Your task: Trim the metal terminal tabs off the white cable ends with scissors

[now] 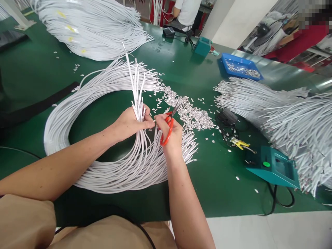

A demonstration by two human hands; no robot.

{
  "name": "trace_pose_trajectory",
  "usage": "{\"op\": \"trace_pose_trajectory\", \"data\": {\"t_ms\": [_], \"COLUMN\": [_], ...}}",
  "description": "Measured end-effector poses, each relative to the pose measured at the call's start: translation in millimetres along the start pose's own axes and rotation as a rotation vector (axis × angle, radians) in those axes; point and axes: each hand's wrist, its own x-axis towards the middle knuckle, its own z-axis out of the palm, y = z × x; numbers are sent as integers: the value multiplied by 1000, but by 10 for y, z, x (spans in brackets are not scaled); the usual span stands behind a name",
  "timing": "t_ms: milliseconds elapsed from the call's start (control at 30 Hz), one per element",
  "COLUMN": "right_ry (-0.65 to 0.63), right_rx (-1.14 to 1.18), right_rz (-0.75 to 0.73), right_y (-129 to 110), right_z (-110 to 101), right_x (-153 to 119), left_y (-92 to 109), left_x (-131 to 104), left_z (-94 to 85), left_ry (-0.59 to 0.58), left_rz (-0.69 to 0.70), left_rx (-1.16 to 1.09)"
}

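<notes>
My left hand (pixel 136 121) is closed around a bunch of white cables (pixel 140 107) whose ends point up and away from me. These cables run down into a large coil of white cable (pixel 58 121) lying on the table. In my right hand (pixel 172 135) are scissors with orange handles (pixel 168 135), their blades pointing up and to the right. My right thumb and forefinger meet near my left thumb at a cable end, though what they pinch is too small to make out. A heap of small silvery-white scraps (pixel 193 114) lies just beyond my right hand.
Behind the coil lies a larger cable bundle (pixel 85 27). More white cables (pixel 306 128) are piled on the right. A blue tray (pixel 241 66) holds small pieces. A teal device (pixel 273 167), yellow-handled pliers (pixel 241 143) and a black adapter (pixel 227 118) lie to the right. A person (pixel 188 14) sits across the table.
</notes>
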Motion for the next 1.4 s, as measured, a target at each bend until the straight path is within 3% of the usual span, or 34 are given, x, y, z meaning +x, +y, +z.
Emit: {"op": "trace_pose_trajectory", "data": {"t_ms": [167, 300, 500, 633, 767, 833, 933, 1000, 1100, 1233, 1400], "right_ry": [-115, -70, -23, 76, -17, 84, 432, 546, 383, 97, -48], "right_rx": [25, 52, -12, 40, -36, -84, -157, -187, -235, -184, -106], "right_rz": [45, 62, -34, -55, -41, -89, -218, -300, -330, -217, -122], "right_y": [-36, -28, -30, -14, 39, 48, 17, -17, -40, 4, 49], "right_z": [-106, -100, -37, -17, -35, -82, -176, -204, -149, -24, -23], "right_x": [39, 36, -19, -6, 37, 56, 63, 43, -6, -31, 8], "left_y": [14, 26, 5, -10, -24, -35, -55, -64, -63, -58, -70], "left_x": [1, -12, -13, -3, -2, 0, 9, 13, 14, 8, 13], "left_z": [8, 4, -3, 3, -6, -30, -73, -87, -70, -25, -19], "left_ry": [-50, -77, 68, 51, 12, -33, -64, -58, -28, 1, -16], "left_rz": [1, 4, 14, 10, 26, 7, -23, -30, -23, -28, -1], "left_rx": [-82, -98, -27, -31, 6, -11, -19, 4, 10, -8, 37]}}
